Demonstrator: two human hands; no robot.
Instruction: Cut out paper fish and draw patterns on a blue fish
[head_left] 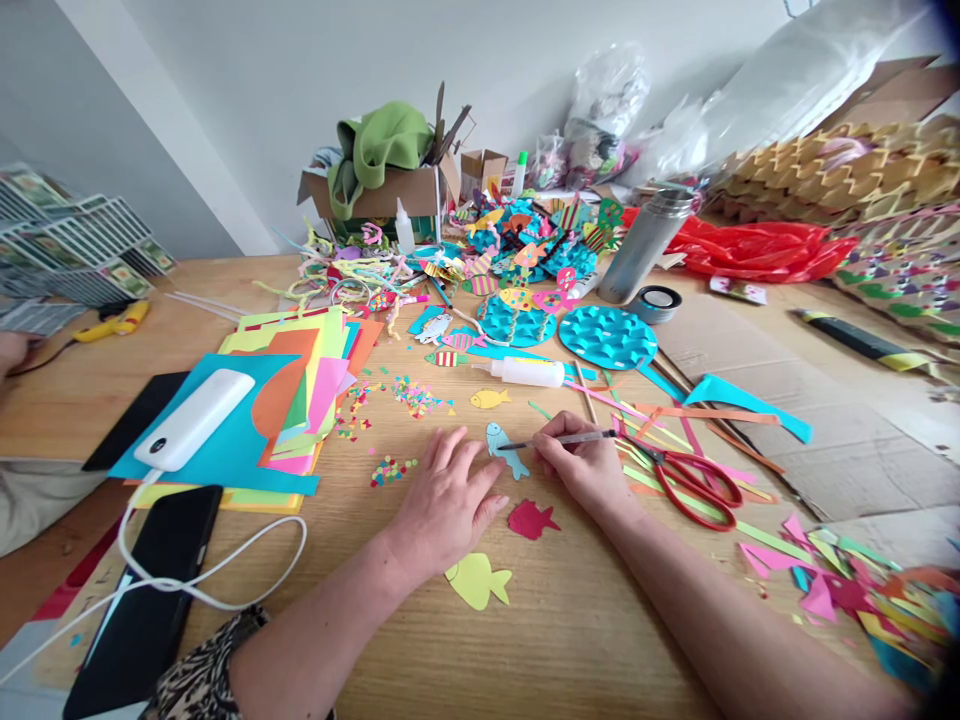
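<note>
My right hand [581,460] is closed around a slim pen [574,438], its tip on a light-blue paper fish [511,457]. Beside that fish, my left hand [446,500] lies with fingers spread on the table, holding nothing. A yellow paper fish [490,399] is just beyond the blue one. Nearer to me, a red paper fish [532,519] lies between my wrists, and a lime-green paper fish [478,581] sits by my left forearm. Red-handled scissors [697,485] rest to the right of my right hand.
A white glue bottle [529,372] lies past the fish. Left are coloured paper sheets [300,400], a white power bank [196,418] and a black phone [150,600]. A steel flask [645,245] stands behind blue egg-tray discs [607,337]. Paper scraps [847,590] cover the right.
</note>
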